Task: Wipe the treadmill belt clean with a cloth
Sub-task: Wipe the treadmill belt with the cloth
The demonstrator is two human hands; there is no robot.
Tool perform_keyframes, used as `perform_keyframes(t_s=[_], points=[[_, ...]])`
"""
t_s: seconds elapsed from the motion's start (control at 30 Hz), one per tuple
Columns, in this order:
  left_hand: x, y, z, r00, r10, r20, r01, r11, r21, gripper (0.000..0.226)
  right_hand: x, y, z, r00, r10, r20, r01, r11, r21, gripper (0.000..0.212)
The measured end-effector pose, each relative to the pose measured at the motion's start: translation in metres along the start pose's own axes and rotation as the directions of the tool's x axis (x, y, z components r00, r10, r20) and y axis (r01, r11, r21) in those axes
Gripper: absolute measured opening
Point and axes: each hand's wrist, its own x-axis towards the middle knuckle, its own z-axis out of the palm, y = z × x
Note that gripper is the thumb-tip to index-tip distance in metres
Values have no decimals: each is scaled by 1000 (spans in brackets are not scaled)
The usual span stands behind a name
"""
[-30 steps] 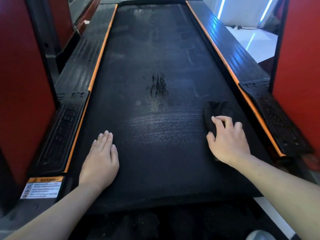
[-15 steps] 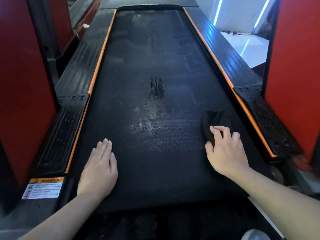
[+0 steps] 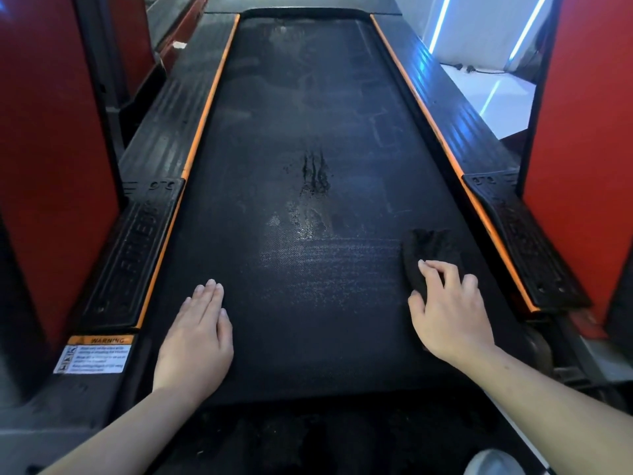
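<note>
The black treadmill belt [image 3: 308, 132] runs away from me, dusty, with dark wet streaks [image 3: 315, 173] and a shiny damp patch [image 3: 308, 221] near its middle. A dark cloth [image 3: 428, 248] lies on the belt's right side. My right hand [image 3: 448, 310] rests on the near part of the cloth, fingers bent over it and pressing it onto the belt. My left hand [image 3: 198, 334] lies flat on the belt's near left, fingers straight and together, holding nothing.
Black side rails with orange edges [image 3: 202, 132] [image 3: 442, 138] flank the belt. Raised foot pads [image 3: 130, 255] [image 3: 524, 241] sit on both rails. Red upright panels [image 3: 51, 166] [image 3: 582, 149] stand close on either side. A warning label [image 3: 96, 354] is at the near left.
The view has tilted a little, so belt and hands sit lower in frame. Both hands keep their places on the belt; the cloth stays under my right hand.
</note>
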Motion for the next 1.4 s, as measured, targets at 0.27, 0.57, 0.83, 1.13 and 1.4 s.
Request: perform_keyframes(t_s=[0.27,0.57,0.83,1.13,1.4], points=[[-16,-1,-5,1000,31,3,-31,998,55,58,-17,3,-1,999,-18,-33,18,1000,-1,59],[-31,-14,-8,993,76,90,-84,992,92,55,-44,6,-2,996,-33,-87,35,999,22,57],[-47,-9,-25,993,100,55,-104,992,78,52,-48,9,-13,996,85,-41,-73,970,233,40],[50,29,-18,999,46,-5,-45,998,52,52,30,-18,-19,993,79,-85,-39,917,398,40],[52,2,8,974,45,223,-75,989,130,71,46,-24,10,998,-60,-13,61,995,81,56]])
